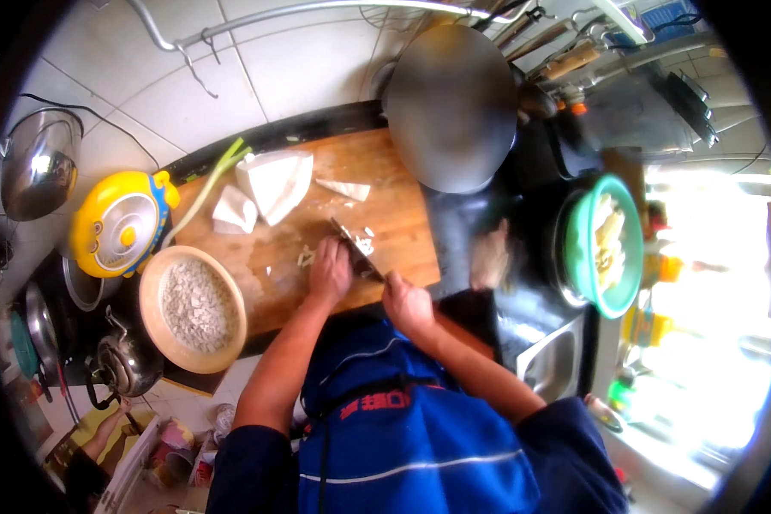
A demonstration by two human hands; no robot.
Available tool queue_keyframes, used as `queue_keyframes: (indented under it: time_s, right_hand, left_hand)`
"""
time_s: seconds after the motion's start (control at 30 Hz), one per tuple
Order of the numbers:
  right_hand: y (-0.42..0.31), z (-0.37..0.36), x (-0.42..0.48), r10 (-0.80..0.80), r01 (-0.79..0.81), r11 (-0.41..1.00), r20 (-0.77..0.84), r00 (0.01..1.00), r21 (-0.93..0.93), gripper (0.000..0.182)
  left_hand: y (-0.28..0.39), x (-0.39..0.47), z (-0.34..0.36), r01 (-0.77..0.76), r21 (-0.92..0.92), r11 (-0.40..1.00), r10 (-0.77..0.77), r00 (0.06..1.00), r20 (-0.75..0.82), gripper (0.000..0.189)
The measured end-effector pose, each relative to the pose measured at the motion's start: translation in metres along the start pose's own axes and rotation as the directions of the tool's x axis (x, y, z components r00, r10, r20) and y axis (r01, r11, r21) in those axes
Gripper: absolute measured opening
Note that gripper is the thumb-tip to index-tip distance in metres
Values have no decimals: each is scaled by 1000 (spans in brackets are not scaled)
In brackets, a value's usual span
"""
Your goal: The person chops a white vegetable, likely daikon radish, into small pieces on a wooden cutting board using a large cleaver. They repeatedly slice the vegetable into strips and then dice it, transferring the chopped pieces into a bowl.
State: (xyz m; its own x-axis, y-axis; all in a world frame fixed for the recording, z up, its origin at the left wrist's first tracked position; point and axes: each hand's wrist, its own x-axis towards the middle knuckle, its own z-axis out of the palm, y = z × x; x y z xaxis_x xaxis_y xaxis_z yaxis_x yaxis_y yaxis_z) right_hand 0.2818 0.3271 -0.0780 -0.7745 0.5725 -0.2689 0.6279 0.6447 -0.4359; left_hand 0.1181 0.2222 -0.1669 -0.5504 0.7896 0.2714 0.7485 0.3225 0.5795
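My right hand grips the handle of a kitchen knife, its dark blade slanting across a wooden cutting board. My left hand is beside the blade with its fingers curled down; whether they pin a piece is hidden. Small white cut pieces lie just right of the blade, and pale scraps left of my fingers. Farther back on the board are a large white food block, a smaller white chunk and a thin white wedge. A green onion stalk lies along the left side.
A beige bowl of diced white pieces overlaps the board's left edge. Beyond it are a yellow fan and a metal kettle. A green basin holding pale food stands right, near a sink. A person's arm shows lower left.
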Motion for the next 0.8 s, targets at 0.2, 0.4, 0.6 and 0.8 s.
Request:
queue_keyframes:
  time_s: [0.2, 0.4, 0.6, 0.8]
  right_hand:
    - [-3, -25, 2, 21, -21, 1000, 0, 1000, 2, 14]
    - [-11, -18, 2, 11, -4, 996, 75, 997, -84, 11]
    - [18, 19, 7, 62, -58, 983, 18, 998, -173, 20]
    - [9, -13, 5, -21, 19, 995, -14, 1000, -96, 18]
  left_hand:
    - [4, 9, -9, -9, -49, 999, 7, 999, -40, 34]
    - [-17, -16, 11, -45, 82, 996, 53, 994, -95, 28]
    - [4, 5, -12, 157, -119, 980, -136, 977, 164, 17]
    - [-3, -14, 15, 51, -14, 999, -51, 999, -4, 38]
